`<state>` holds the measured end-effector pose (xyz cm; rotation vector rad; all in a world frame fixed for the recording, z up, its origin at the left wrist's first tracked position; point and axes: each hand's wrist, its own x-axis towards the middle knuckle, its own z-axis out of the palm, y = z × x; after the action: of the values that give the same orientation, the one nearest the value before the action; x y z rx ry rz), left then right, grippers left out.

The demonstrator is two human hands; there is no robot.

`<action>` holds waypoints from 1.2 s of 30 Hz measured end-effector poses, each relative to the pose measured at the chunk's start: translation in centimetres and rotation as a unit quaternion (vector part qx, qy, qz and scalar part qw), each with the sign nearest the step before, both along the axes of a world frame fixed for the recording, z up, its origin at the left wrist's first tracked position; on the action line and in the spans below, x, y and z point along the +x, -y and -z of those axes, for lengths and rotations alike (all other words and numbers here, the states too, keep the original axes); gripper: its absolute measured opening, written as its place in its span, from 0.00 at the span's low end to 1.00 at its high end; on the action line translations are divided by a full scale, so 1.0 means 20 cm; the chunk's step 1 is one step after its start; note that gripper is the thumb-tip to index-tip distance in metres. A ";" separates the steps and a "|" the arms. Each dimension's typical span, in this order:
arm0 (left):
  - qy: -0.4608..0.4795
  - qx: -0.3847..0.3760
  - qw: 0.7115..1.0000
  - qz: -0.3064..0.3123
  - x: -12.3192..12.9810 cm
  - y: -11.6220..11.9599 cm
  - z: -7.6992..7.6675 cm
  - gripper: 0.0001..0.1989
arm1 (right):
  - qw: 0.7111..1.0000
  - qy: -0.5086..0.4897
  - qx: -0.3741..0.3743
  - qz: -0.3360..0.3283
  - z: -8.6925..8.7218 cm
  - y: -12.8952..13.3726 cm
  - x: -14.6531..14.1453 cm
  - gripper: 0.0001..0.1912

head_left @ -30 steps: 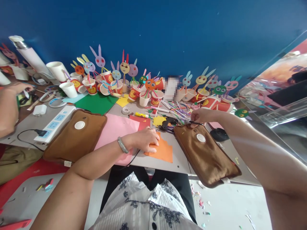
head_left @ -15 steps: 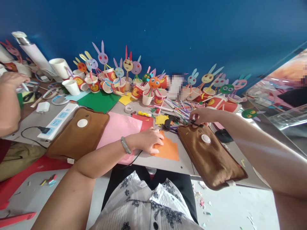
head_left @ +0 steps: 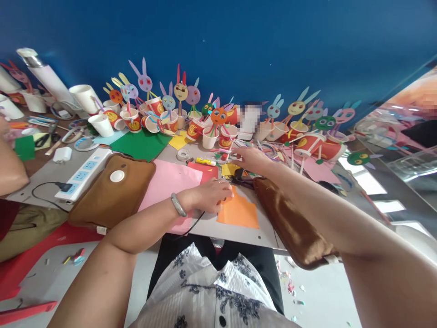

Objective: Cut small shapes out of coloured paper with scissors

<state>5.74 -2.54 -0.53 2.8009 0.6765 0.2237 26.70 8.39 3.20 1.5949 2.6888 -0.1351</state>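
My left hand (head_left: pixel 215 193), with a bracelet at the wrist, has its fingers curled onto the upper left of an orange paper sheet (head_left: pixel 239 213); its fingertips press together there. My right hand (head_left: pixel 251 159) is over the craft clutter, fingers slightly apart, with nothing visible in them. Beneath it are a yellow paper piece (head_left: pixel 230 169) and a black tool (head_left: pixel 241 175), partly hidden. A yellow glue stick (head_left: pixel 205 161) and a tape roll (head_left: pixel 183 155) lie left of that hand. Pink paper (head_left: pixel 167 180) and red paper (head_left: pixel 206 172) extend under and behind my left forearm.
Brown hot-water bags (head_left: pixel 112 191) lie on either side. A power strip (head_left: pixel 85 173) is at left, beside a co-worker's arm (head_left: pixel 12 159). Paper cups (head_left: pixel 210 137) with paper rabbit faces line the blue wall. Green paper (head_left: pixel 141 145) lies before them.
My right hand has moved left from the top of the right-hand bag to above the yellow paper. My left hand stays on the orange sheet, which has shifted slightly right.
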 end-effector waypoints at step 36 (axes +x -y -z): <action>0.113 0.148 0.963 -0.196 -0.01 -0.09 0.02 0.11 | 0.949 -0.314 0.017 -0.028 0.28 0.49 -0.04 0.03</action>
<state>5.61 -0.75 -1.01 2.8150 1.2212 0.7620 25.81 -1.46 -2.37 1.7095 3.1916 -0.7134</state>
